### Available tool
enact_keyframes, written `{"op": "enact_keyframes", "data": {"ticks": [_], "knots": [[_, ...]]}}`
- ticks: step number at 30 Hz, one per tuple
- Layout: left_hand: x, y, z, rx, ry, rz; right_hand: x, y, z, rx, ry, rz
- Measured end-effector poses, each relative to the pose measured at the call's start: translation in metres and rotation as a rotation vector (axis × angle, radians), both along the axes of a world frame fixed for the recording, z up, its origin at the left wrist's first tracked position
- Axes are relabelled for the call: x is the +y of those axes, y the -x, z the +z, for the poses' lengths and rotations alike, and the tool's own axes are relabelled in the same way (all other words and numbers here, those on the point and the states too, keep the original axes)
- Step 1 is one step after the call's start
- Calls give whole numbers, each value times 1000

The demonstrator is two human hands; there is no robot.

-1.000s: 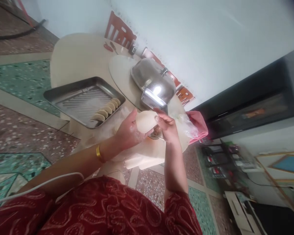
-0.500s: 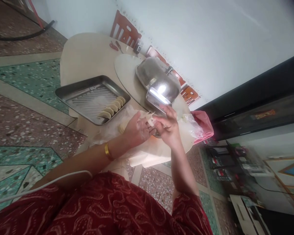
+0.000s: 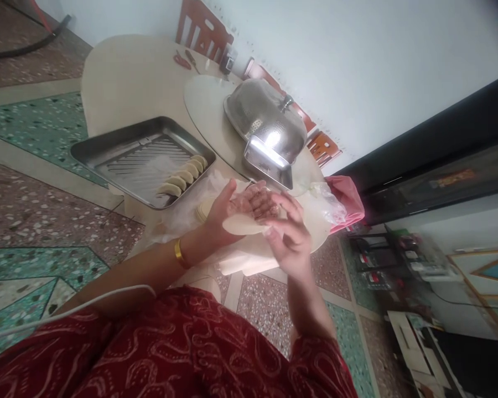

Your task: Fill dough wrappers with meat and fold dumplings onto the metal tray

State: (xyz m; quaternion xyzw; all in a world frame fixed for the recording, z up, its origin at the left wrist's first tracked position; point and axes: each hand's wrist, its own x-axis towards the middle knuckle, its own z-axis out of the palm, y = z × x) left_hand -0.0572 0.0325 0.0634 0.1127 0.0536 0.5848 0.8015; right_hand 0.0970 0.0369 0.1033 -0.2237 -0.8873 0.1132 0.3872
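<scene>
A round, pale dough wrapper (image 3: 239, 224) lies flat across my left hand (image 3: 228, 205), which is palm up and has a gold bangle (image 3: 177, 252) at the wrist. My right hand (image 3: 289, 239) meets it from the right. Its thumb and fingertips grip the wrapper's edge while the other fingers are spread. Something brownish shows just behind the fingers, and I cannot tell what it is. A small stack of wrappers (image 3: 203, 210) sits on the table just left of my left hand.
A steel tray (image 3: 120, 160) holds several folded dumplings (image 3: 183, 179) at its right end. Behind my hands stand an upturned steel colander (image 3: 265, 116) and a small steel tin (image 3: 269, 163). Clear plastic (image 3: 324, 200) and a pink cloth (image 3: 351, 200) lie at the right. Scissors (image 3: 181, 59) and chairs (image 3: 201, 25) are at the far edge.
The wrapper, held upright between both hands a second ago and bunched half a second ago, now lies flat on my left palm. My right hand has dropped toward me.
</scene>
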Motion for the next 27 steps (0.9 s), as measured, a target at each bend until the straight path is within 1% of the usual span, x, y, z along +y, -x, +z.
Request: {"op": "enact_keyframes", "data": {"ticks": [2, 4, 5, 7, 9, 11, 14, 17, 20, 22, 24, 27], "knots": [[1, 1, -9, 32, 28, -59, 9, 8, 9, -15, 200, 77], [-2, 2, -21, 63, 60, -94, 25, 15, 9, -60, 368, 61], [-5, 3, -26, 71, 90, -84, 34, 18, 4, -72, 434, 31], [-14, 4, -36, 50, 172, -8, 53, 22, -11, -102, 519, -19], [-24, 7, -43, 33, 244, 50, 70, 24, -30, -127, 572, -46], [-30, 9, -46, 12, 309, 71, 80, 25, -47, -145, 590, -87], [-31, 13, -47, -28, 380, 119, 84, 28, -61, -179, 551, -147], [-27, 17, -45, -11, 359, 154, 77, 31, -61, -177, 455, -157], [-25, 22, -40, 46, 284, 181, 57, 30, -55, -126, 214, -178], [-25, 24, -36, 106, 225, 200, 38, 28, -52, -140, 60, -139], [-26, 25, -34, 160, 190, 198, 21, 26, -51, -204, -28, -95], [-27, 22, -35, 210, 193, 175, 6, 27, -54, -284, -78, -90]]}}
